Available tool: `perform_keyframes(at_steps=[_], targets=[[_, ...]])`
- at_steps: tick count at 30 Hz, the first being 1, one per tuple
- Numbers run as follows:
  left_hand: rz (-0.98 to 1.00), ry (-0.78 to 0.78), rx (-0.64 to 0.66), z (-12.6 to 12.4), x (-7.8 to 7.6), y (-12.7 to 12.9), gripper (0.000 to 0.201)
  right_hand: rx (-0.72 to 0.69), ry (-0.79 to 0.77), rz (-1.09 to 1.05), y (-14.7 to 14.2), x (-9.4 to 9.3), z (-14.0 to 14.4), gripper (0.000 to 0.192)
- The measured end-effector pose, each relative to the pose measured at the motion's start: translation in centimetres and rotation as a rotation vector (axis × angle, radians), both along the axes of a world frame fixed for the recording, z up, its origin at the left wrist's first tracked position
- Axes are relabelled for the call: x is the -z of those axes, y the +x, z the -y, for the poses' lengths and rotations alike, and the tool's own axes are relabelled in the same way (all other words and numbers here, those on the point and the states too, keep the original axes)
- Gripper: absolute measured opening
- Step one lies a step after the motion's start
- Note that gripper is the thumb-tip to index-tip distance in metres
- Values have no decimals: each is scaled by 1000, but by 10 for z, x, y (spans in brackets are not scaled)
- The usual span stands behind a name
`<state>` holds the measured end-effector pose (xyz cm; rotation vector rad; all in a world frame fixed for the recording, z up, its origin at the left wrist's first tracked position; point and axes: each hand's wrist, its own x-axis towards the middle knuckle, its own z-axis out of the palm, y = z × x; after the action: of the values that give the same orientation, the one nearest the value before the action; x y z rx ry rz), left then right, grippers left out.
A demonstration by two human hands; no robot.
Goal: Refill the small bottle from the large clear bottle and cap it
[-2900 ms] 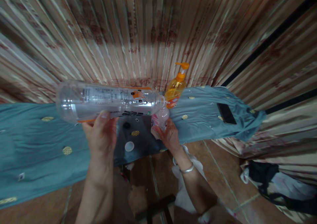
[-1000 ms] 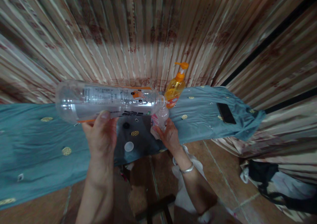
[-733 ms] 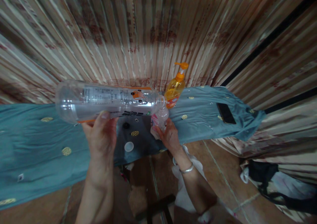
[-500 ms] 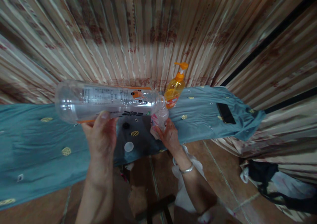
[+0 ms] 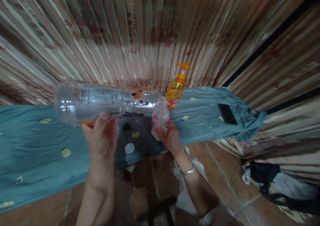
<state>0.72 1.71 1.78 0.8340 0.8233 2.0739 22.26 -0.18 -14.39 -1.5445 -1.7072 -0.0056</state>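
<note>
- Clear plastic, the large bottle (image 5: 107, 102) lies almost level in the air, its base away from the pump bottle (image 5: 175, 91) and its neck close in front of it.
- The left hand (image 5: 101, 137) grips the large bottle from below, thumb pressed on the label; the other fingers are hidden behind the bottle.
- The right hand (image 5: 170, 136) is wrapped around a small bottle (image 5: 160, 120) that stands just in front of the pump bottle, its mouth right under the large bottle's neck. Whether the two mouths touch is hard to tell.
- A silver bangle (image 5: 188, 170) sits on the right wrist.
- The pump bottle, orange with an orange head, stands on the surface (image 5: 37, 146), which is covered with a blue cloth.
- Nearer the person than the pump bottle, a white cap (image 5: 129, 148) and a small dark cap (image 5: 126, 126) lie on the cloth.
- Well to the far side of the pump bottle from the hands, a dark phone (image 5: 227, 113) lies flat on the cloth.
- Whether liquid is passing between the bottles cannot be made out.
</note>
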Motion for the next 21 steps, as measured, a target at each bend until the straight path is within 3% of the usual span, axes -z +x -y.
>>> perform_keyframes(at_steps=[6, 12, 18, 21], targets=[[-7, -6, 8, 2, -2, 1, 68, -4, 9, 9, 0, 1, -1, 57], [-21, -8, 5, 3, -4, 2, 80, 2, 14, -7, 0, 2, -1, 59], [-12, -4, 4, 3, -6, 4, 64, 1, 7, -7, 0, 3, -1, 59], [3, 1, -27, 1, -5, 4, 65, 2, 27, -6, 0, 4, -2, 60]])
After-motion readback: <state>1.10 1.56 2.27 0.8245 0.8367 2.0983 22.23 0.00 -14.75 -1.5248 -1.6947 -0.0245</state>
